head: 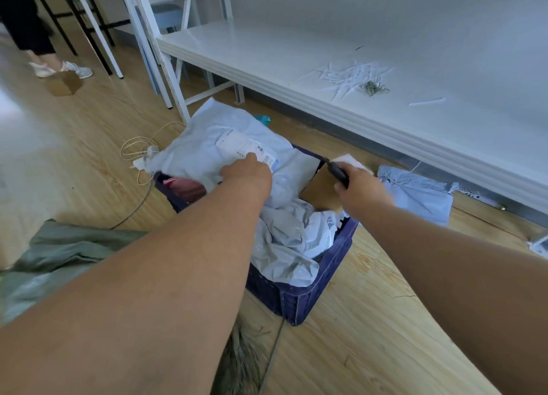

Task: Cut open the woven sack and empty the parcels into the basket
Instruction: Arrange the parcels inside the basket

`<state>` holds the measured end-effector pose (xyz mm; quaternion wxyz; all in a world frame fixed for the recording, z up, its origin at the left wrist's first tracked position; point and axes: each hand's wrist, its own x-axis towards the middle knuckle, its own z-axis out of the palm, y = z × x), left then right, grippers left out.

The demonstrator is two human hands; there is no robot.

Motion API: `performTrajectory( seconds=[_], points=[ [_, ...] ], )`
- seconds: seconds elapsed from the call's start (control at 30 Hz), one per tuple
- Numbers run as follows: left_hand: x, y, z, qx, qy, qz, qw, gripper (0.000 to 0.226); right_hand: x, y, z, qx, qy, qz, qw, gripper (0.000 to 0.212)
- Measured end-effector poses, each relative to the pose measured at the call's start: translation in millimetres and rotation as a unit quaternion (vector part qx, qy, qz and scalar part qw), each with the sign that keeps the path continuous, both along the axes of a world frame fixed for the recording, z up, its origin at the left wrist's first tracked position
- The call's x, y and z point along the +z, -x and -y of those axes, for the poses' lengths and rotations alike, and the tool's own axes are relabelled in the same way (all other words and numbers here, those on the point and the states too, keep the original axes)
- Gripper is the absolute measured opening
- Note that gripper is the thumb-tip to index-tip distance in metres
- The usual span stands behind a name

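Parcels [284, 234] fill the basket [299, 299]; left hand [249, 172] grips one, right hand [360, 187] clutches a cutter [338, 170].

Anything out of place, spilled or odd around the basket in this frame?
Yes. One pale parcel lies on the floor right of the blue basket, not in it. The big parcel under the left hand overhangs the rim. White cut strips litter the table.
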<state>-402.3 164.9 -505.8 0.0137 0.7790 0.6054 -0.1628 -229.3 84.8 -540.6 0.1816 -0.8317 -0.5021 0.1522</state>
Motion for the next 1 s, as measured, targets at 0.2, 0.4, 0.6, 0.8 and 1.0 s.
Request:
performTrajectory(
  seconds=[0.2,0.4,0.6,0.8,1.0],
  points=[
    [18,3,11,0.021,-0.016,0.043,0.999,0.048,-16,0,14,-0.050,0.004,-0.125,0.991,0.031],
    [14,-22,18,-0.047,0.028,0.152,0.987,0.053,-11,4,21,-0.043,-0.100,-0.211,0.971,0.036],
    [25,-22,11,-0.115,0.153,0.049,0.980,0.059,6,9,7,0.015,-0.220,-0.200,0.955,0.021],
    [54,-6,-23,-0.040,0.251,0.240,0.937,0.057,6,29,-26,0.067,-0.058,-0.142,0.986,0.040],
    [-23,6,-35,-0.045,0.089,0.073,0.992,0.076,-18,34,-41,0.105,0.098,0.068,0.987,0.037]
  ],
)
